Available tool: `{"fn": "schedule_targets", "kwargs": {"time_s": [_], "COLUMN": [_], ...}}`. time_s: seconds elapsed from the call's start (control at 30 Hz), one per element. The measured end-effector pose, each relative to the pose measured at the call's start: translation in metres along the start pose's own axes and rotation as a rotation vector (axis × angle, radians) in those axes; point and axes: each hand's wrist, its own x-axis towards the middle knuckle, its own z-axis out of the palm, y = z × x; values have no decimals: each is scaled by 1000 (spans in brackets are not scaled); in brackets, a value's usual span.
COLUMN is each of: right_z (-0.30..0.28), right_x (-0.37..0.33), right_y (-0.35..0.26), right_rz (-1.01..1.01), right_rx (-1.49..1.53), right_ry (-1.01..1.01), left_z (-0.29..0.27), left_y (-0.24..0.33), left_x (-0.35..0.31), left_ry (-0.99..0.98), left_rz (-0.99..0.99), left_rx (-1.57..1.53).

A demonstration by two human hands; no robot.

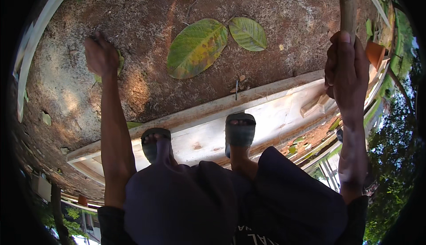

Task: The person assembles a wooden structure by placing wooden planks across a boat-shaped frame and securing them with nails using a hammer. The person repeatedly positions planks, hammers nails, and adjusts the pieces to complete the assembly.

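Observation:
My right hand is wrapped round a wooden stick, which runs up out of view at the top right. At the left, my left hand is closed, its fingers curled over the ground. What it holds, if anything, is hidden. A green leaf shows partly behind that hand; whether they touch I cannot tell. Between the hands, a large green and yellow leaf and a smaller green leaf lie on the soil. A nail sticks up at the far edge of a pale wooden board.
My sandalled feet are on the board, which slants across the ground. A small wood block lies on its right part. An orange-brown pot is beyond my right hand. A pale curved strip borders the left side.

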Motion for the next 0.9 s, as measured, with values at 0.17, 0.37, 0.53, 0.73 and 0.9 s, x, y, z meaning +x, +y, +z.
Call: {"fn": "schedule_targets", "kwargs": {"time_s": [0.17,0.37,0.53,0.73,0.9], "right_z": [-4,-14,20,14,30], "right_x": [-80,-14,-11,-32,5], "right_y": [128,42,27,45,-17], "right_rz": [-40,40,-181,-134,-242], "right_rx": [-639,-338,-354,-802,-291], "right_ry": [-842,-297,-185,-784,-110], "left_z": [10,4,3,6,2], "left_y": [9,5,7,13,1], "left_x": [2,3,1,5,2], "left_ry": [63,42,-3,14,7], "left_rz": [74,14,16,14,0], "left_rx": [-67,-31,-79,-110,-96]}}
